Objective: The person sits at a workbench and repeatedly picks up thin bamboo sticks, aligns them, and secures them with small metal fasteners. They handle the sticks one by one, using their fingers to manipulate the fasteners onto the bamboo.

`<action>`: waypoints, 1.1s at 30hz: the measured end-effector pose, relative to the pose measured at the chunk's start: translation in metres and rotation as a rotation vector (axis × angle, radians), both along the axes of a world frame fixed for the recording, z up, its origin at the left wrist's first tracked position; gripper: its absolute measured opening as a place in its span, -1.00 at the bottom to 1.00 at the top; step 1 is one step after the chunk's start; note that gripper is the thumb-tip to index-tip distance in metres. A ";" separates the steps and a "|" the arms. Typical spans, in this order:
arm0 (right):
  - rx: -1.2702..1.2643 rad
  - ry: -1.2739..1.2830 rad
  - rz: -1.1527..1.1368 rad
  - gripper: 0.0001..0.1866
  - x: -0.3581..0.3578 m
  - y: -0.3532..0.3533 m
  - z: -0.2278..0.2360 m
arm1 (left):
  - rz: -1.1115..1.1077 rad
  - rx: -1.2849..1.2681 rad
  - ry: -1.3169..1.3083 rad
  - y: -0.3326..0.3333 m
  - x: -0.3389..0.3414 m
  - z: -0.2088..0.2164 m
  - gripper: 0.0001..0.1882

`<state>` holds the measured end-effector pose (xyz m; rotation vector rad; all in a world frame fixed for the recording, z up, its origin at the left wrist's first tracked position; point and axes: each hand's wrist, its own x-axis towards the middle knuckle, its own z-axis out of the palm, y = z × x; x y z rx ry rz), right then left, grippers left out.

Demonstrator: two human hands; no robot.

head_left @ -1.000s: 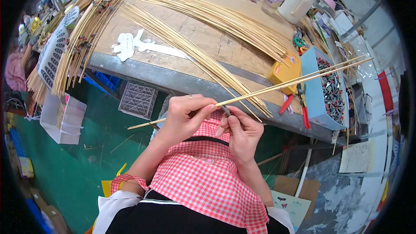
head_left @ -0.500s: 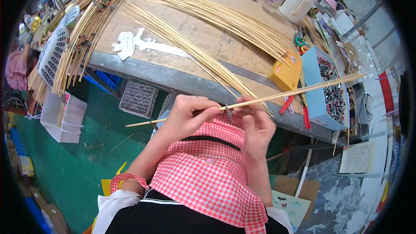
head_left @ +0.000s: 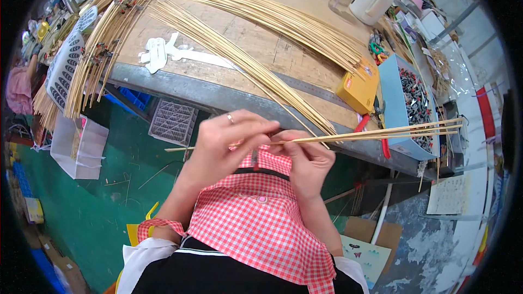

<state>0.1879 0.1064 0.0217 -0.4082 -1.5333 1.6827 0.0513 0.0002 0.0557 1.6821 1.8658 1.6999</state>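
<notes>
Over my lap I hold a few thin bamboo sticks (head_left: 392, 132), which run roughly level and fan apart at their right ends. My left hand (head_left: 220, 144) is closed, thumb and fingers pinching around the sticks, and a ring shows on one finger. Close beside it, my right hand (head_left: 310, 163) pinches the same sticks between thumb and fingers. A small dark clip (head_left: 255, 158) hangs down between the two hands; what it grips is hidden. The left ends of the sticks stick out past my left hand.
On the wooden workbench (head_left: 141, 27) lie a loose bundle of bamboo sticks (head_left: 245, 62) and a larger bundle (head_left: 272, 22). A yellow box (head_left: 357, 90), red-handled pliers (head_left: 362, 123) and a light-blue box (head_left: 392, 95) of small clips stand at the right. Clamped sticks (head_left: 98, 60) overhang the left end.
Both hands have shifted left and drawn closer together. The sticks, close together before, now spread at their right ends. The clip between my hands hangs farther left.
</notes>
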 end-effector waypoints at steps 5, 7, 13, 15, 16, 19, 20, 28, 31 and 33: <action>0.350 -0.119 0.037 -0.89 -0.005 -0.012 -0.013 | -0.004 0.119 0.147 0.003 0.013 -0.007 -0.74; 0.340 -0.109 0.032 -0.92 -0.008 -0.016 -0.009 | -0.010 0.115 0.114 0.003 0.011 -0.011 -0.75; 0.516 -0.183 0.110 -0.90 -0.003 -0.005 -0.006 | 0.025 0.112 0.155 0.004 0.011 -0.011 -0.77; 0.584 -0.266 0.133 -0.87 0.006 0.007 0.007 | 0.043 0.114 0.155 0.004 0.009 -0.011 -0.80; 0.521 -0.288 0.106 -0.84 0.013 0.010 0.018 | 0.050 0.114 0.154 0.003 0.009 -0.012 -0.81; 0.222 -0.153 -0.046 -0.78 0.025 0.017 0.042 | 0.034 0.058 0.157 0.001 0.006 -0.009 -0.84; 0.181 -0.112 -0.063 -0.79 0.028 0.018 0.050 | 0.028 0.053 0.170 0.001 0.006 -0.009 -0.85; 0.264 0.085 -0.069 -0.93 0.028 0.021 0.052 | -0.087 0.016 0.125 0.001 0.002 -0.008 -0.86; 0.349 0.076 0.002 -0.92 0.024 0.014 0.052 | -0.248 -0.062 -0.152 -0.003 0.006 0.003 -0.75; 0.522 0.094 0.010 -0.92 0.020 0.013 0.047 | -0.442 -0.147 -0.339 -0.003 0.006 0.001 -0.77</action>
